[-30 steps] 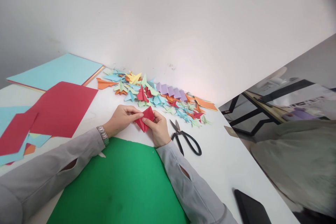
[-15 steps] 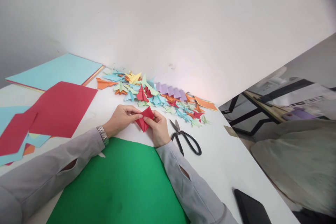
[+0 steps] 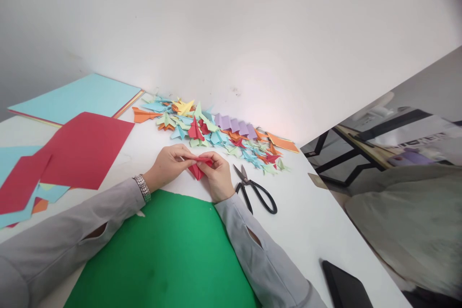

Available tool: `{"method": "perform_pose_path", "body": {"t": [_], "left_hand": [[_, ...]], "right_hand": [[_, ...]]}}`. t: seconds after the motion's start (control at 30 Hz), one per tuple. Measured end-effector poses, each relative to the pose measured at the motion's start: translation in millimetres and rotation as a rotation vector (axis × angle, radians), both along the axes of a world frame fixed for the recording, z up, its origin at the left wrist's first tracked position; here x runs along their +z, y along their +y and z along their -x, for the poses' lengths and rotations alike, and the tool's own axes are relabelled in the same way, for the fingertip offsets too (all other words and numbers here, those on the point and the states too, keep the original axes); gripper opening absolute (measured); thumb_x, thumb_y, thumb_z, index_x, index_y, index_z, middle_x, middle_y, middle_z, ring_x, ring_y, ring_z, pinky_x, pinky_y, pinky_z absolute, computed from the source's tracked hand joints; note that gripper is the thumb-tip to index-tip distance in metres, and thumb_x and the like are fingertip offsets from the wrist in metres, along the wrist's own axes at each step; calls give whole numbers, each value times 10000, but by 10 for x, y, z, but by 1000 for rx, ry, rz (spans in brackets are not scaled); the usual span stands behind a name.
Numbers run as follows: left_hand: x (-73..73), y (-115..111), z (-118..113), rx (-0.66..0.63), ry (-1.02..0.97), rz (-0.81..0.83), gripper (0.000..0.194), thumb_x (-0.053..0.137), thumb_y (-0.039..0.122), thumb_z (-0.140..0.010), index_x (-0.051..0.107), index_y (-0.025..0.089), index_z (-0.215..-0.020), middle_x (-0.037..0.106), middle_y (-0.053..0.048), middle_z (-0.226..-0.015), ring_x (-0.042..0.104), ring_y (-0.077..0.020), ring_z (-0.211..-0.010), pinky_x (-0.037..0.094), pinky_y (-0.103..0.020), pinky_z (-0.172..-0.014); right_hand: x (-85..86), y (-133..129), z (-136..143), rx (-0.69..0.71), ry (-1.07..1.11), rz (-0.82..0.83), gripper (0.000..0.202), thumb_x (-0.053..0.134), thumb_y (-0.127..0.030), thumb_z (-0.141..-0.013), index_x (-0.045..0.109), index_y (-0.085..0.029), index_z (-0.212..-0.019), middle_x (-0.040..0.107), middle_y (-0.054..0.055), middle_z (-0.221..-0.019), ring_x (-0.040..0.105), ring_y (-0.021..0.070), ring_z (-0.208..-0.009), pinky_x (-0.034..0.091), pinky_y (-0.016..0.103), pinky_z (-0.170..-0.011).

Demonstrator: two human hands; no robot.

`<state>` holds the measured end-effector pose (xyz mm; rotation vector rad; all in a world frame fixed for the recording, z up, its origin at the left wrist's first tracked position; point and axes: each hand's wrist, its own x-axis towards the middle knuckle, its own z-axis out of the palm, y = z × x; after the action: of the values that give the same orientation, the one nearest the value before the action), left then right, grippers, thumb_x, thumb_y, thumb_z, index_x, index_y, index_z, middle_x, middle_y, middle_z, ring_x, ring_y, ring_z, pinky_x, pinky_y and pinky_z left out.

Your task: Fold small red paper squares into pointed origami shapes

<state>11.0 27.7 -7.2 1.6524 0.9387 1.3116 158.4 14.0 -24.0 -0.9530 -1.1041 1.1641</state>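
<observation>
Between my two hands is a small folded piece of red paper [image 3: 196, 172], its pointed lower end towards me and its upper part bent over. My left hand [image 3: 171, 163] pinches its left side, thumb and fingers closed. From the right, my right hand [image 3: 217, 173] grips it too, the thumb lying on the front of the fold. Fingers cover part of the upper edge. Just past the hands lies a heap of folded paper shapes [image 3: 212, 132] in many colours. Black-handled scissors [image 3: 249, 185] lie with blades parted, right of my right hand.
A green sheet [image 3: 159, 250] lies under my forearms. Red sheets [image 3: 90, 149] and a stack topped with light blue paper [image 3: 79, 98] are at left. A black phone-like object [image 3: 346, 284] rests near the right table edge. A white wall [image 3: 231, 33] rises behind the table.
The top point of the red paper, upright before, is now folded down between my fingers. Both hands have stayed in nearly the same place.
</observation>
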Motion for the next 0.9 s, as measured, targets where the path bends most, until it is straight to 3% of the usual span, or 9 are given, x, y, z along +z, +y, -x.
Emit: {"method": "perform_pose_path", "body": {"t": [0.53,0.9], "left_hand": [[-75,7,14,102,153,-393,107,663,80,-698,706,161,-642,578,4,-565,527,-95,-523,398,-203,-476],[-73,-11,-4,174,212,-636,68,682,135,-749,696,173,-694,659,-21,-675,606,-123,-644,489,-229,-585]], "right_hand": [[-30,15,-10,21,-100,-56,136,747,-198,-610,650,-199,-706,645,-11,-667,581,133,-624,474,287,-632],[-24,16,-8,39,-142,-67,140,746,-228,-625,638,-201,-710,629,-12,-650,560,129,-589,465,280,-588]]}}
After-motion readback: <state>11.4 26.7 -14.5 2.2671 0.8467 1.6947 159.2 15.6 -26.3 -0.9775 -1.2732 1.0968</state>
